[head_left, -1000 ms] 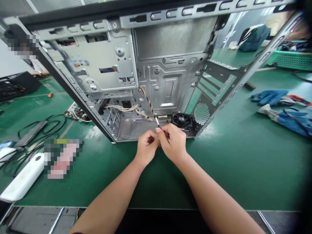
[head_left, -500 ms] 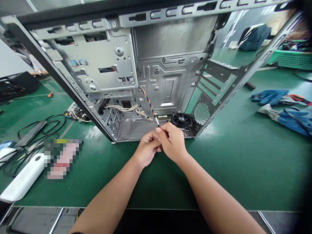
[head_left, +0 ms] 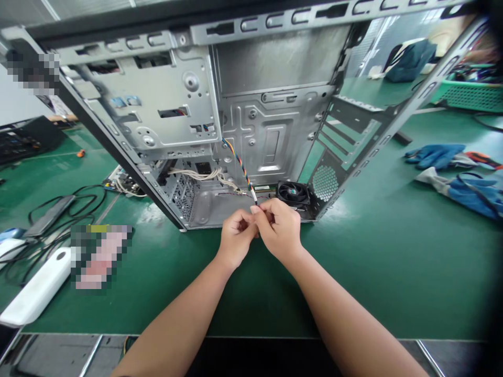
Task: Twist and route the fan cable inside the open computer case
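Observation:
A computer case [head_left: 275, 63] stands open on the green table, its inside facing me. From its drive cage [head_left: 176, 99] hangs a twisted multicoloured cable [head_left: 241, 166] with a white sleeve near its lower end. My right hand [head_left: 280, 226] pinches that end between thumb and forefinger. My left hand [head_left: 236, 236] is closed beside it, fingertips pressed together at the same cable end; the tip itself is hidden by the fingers. Behind the hands, a black fan [head_left: 293, 193] rests on the case floor, near a bundle of pale wires [head_left: 204, 173].
To the left lie a white power bank-like block [head_left: 39, 285], a black adapter with tangled cords [head_left: 51, 215] and a blurred-out item [head_left: 102, 256]. Blue work gloves [head_left: 477, 193] and a green basket [head_left: 471, 97] are at the right. A dark backpack [head_left: 411, 60] sits farther back.
My left hand has shifted slightly, its fingers curling differently near the cable end. My right hand and the case are almost unmoved.

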Available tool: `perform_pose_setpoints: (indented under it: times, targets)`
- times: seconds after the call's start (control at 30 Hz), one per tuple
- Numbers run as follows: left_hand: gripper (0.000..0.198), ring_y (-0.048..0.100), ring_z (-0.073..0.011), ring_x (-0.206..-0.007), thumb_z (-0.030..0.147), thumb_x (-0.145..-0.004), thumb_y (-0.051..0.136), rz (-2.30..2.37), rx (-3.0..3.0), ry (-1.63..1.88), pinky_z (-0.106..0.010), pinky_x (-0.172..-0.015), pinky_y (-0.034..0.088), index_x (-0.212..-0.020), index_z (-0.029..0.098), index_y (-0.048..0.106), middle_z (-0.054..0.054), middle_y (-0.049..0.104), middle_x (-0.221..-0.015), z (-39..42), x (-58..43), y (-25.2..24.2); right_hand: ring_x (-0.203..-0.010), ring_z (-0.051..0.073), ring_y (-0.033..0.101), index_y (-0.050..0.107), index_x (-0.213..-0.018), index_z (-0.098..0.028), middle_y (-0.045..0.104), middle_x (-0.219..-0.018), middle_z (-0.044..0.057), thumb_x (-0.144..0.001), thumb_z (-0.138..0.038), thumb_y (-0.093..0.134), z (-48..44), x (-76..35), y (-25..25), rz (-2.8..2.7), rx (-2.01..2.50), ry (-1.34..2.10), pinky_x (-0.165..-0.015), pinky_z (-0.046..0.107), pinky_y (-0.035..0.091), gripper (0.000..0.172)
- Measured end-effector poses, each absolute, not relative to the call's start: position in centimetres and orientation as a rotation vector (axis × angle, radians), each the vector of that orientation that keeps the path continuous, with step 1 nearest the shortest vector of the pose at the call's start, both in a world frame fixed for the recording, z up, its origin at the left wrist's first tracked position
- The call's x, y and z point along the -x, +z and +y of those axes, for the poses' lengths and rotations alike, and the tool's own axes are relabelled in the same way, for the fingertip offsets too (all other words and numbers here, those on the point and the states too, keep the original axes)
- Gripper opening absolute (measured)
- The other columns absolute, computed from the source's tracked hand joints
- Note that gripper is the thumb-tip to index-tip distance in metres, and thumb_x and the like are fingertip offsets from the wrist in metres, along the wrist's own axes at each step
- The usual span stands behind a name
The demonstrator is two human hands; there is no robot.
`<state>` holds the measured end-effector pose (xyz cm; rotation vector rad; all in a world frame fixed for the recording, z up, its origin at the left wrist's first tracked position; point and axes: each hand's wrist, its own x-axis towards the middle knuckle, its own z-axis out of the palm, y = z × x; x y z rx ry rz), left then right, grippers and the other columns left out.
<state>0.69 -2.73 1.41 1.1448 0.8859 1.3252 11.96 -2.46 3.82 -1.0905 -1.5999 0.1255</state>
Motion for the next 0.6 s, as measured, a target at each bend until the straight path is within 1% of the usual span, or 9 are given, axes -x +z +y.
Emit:
perform_pose_setpoints:
  times: [0.2,0.37,0.6]
  targets:
    - [0.030,0.047,-0.0079,-0.054,0.036,-0.077,0.072,0.885,-1.180,1.308,-0.020,-0.052,0.037,-0.066,0.016,0.052,0.004,0.052,-0.059,-2.75,-0.57,1.43,-0.049,0.010,0.043,0.050,-0.069,-0.021,0.046,-0.055,-0.005,-0.089,-0.027,0.055,-2.52,-11.90,3.72,-1.615,1.109,0.129,-0.052,0.026,0.035,0.022]
    - [0.032,0.047,-0.0077,-0.054,0.038,-0.078,0.071,0.889,-1.176,1.286,-0.020,-0.051,0.036,-0.066,0.016,0.051,0.004,0.051,-0.058,-2.84,-0.67,1.48,-0.049,0.010,0.042,0.051,-0.069,-0.021,0.046,-0.054,-0.005,-0.089,-0.027,0.055,-2.52,-11.92,3.66,-1.612,1.126,0.147,-0.052,0.026,0.035,0.021]
    - [0.031,0.048,-0.0071,-0.053,0.039,-0.079,0.070,0.846,-1.126,1.224,-0.019,-0.050,0.036,-0.070,0.016,0.051,0.005,0.050,-0.057,-2.96,-0.72,1.58,-0.053,0.011,0.047,0.048,-0.069,-0.021,0.052,-0.059,-0.004,-0.090,-0.024,0.052,-2.51,-11.93,3.68,-1.639,1.101,0.165,-0.054,0.026,0.037,0.022]
